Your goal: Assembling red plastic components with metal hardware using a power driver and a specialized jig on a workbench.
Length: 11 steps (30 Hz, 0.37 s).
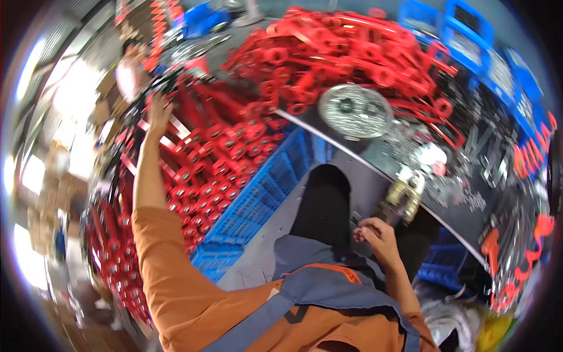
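My left arm stretches out to the far left, and my left hand (158, 114) is over the stacked red handle-like parts (205, 155). Motion smears its fingers, so their grip is unclear. Many of these parts have round ends with a shiny metal centre. They fill a blue plastic crate (264, 182) beside my legs. My right hand (378, 234) is in front of my lap with its fingers curled inward. A small dark thing may be at its fingertips, too small to name. Just beyond it, at the table edge, sits a brass-coloured metal fixture (403, 196).
Red ring-ended parts (340, 47) lie heaped on the dark worktable (305, 108). A round metal dish (355, 111) stands in front of them. Loose small metal parts (451, 188) lie to the right. Blue bins (469, 26) line the back right; red coiled hoses (531, 158) hang at the right.
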Tool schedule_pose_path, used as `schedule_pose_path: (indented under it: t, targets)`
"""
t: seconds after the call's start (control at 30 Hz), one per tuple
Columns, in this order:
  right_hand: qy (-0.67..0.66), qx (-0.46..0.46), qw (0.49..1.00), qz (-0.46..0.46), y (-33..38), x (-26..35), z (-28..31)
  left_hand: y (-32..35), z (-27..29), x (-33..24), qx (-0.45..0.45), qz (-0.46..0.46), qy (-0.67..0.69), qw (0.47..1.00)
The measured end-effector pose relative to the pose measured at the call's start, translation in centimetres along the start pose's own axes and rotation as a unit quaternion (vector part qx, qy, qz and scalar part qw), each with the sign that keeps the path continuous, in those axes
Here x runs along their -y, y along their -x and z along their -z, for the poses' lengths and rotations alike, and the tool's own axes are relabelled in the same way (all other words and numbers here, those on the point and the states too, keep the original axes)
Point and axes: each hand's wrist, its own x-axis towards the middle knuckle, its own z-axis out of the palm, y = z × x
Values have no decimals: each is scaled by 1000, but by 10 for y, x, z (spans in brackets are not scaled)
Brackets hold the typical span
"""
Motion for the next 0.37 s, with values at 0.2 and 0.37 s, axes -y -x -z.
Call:
schedule_pose_path:
  t: [0.2, 0.37]
  targets:
    - [10, -104, 992, 67, 41, 31, 43, -65, 36, -200, -195, 103, -95, 971]
    - [112, -387, 886, 228, 57, 65, 127, -105, 92, -466, -44, -150, 269, 950]
